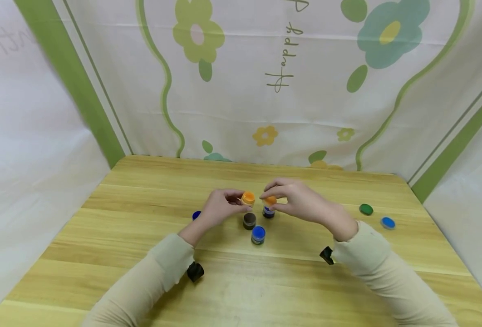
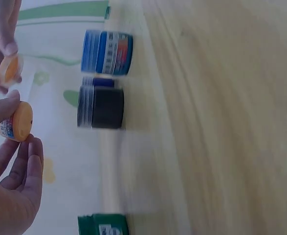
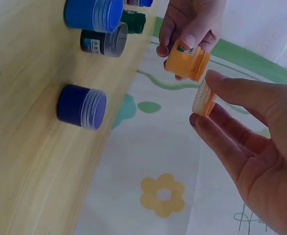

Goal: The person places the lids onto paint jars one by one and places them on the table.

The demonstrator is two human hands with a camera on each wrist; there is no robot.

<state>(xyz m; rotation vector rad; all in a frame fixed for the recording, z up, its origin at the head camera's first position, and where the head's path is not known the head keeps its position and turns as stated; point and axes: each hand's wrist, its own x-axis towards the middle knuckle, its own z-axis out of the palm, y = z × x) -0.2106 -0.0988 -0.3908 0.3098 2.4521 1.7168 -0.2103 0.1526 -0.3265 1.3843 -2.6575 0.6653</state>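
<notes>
My left hand (image 1: 220, 206) grips a small orange paint jar (image 1: 248, 198) above the table, its mouth uncovered and orange paint showing. Just to the right, my right hand (image 1: 302, 200) pinches a clear lid stained orange (image 3: 204, 99) between thumb and fingertips. In the right wrist view the lid is tilted close to the jar's rim. Below the hands stand a black paint jar (image 1: 249, 221), a bright blue jar (image 1: 258, 235) and a dark blue jar (image 1: 268, 212). The right fingers partly cover the dark blue one in the head view.
Another blue jar (image 1: 196, 215) peeks out behind the left wrist. A green jar (image 2: 104, 225) shows in both wrist views, hidden in the head view. A green lid (image 1: 366, 209) and a blue lid (image 1: 388, 223) lie on the wooden table (image 1: 241, 290) at right. A flowered curtain (image 1: 233, 91) hangs behind.
</notes>
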